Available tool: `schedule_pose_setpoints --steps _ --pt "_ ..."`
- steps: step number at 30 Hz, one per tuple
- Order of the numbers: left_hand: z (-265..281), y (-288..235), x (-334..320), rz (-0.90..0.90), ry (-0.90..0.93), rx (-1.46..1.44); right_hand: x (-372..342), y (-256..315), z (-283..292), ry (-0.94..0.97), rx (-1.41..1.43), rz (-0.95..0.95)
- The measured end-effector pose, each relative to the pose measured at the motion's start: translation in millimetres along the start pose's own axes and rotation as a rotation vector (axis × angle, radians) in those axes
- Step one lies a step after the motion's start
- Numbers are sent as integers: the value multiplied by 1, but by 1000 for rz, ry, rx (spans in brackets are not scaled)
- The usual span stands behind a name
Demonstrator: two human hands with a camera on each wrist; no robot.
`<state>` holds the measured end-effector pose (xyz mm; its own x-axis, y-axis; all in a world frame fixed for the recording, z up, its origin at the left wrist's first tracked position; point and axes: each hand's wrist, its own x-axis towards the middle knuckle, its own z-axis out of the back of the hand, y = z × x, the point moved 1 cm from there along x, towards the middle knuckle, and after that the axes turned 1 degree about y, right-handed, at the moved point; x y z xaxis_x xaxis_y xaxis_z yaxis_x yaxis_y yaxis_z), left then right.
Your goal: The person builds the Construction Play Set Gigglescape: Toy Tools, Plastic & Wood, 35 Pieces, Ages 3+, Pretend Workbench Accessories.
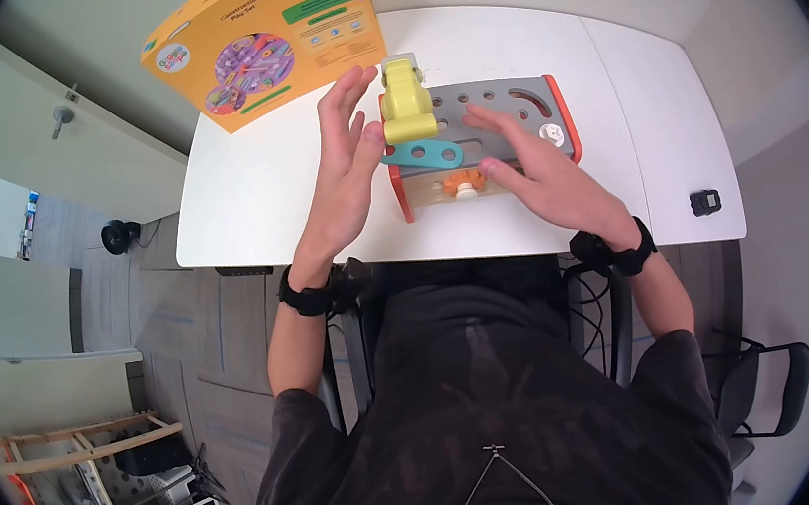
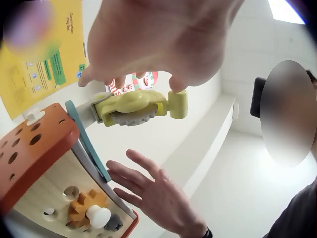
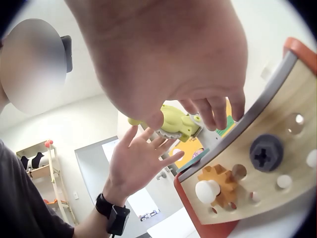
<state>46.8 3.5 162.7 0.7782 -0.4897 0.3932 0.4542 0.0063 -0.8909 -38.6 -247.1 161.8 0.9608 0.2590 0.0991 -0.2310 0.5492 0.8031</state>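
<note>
A yellow-green toy circular saw (image 1: 404,103) with a grey toothed blade stands at the left end of a toy workbench (image 1: 502,145). My left hand (image 1: 344,175) is held upright beside the saw, its fingers extended and the thumb close to the saw's rounded handle. Over the grey top, my right hand (image 1: 562,190) spreads its straight fingers and holds nothing. A teal strip with holes (image 1: 425,155) lies across the top's front left. On the wooden front, an orange gear (image 2: 81,210) carries a white knob (image 2: 98,216). A dark grey bolt (image 3: 266,152) sits beside it.
Behind the workbench on the left stands a yellow Construction Play Set box (image 1: 303,60). A white screw (image 1: 552,134) is in the bench top's right side. On the white table (image 1: 278,197), a small black device (image 1: 705,202) lies near the right edge.
</note>
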Motion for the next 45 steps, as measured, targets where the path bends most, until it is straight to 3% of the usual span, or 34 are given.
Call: schedule_pose_setpoints --steps 4,7,13,20,22,25,28,30,33,36,40,45 --pt "2 8 -5 3 12 -126 -7 -8 -5 18 -78 -8" --pt "1 -2 -2 -72 8 -50 -10 -7 -7 23 -77 -11" --pt "-4 -4 -3 -47 -1 73 -16 -1 -1 25 -79 -29" --pt "-11 37 -39 -3 107 321 -48 -2 19 -77 -211 21" --pt "-13 22 -39 95 87 215 -59 2 33 -101 -166 -37" --pt "-12 11 -35 -3 30 213 -72 -8 58 -257 -425 17" --pt "-5 1 -17 -145 -32 260 -90 -18 90 -278 -632 -375" --pt "-1 -15 -2 -226 -19 385 -107 -37 108 -228 -758 -525" --pt "-3 -29 7 -310 -137 401 -153 -130 148 -81 -846 -778" --pt "-7 -37 4 -414 -253 338 -213 -228 189 -80 -893 -815" --pt "-11 -42 -24 -550 -259 377 -272 -276 204 -203 -1009 -882" --pt "-6 -32 -42 -498 -185 428 -293 -293 206 -183 -960 -943"
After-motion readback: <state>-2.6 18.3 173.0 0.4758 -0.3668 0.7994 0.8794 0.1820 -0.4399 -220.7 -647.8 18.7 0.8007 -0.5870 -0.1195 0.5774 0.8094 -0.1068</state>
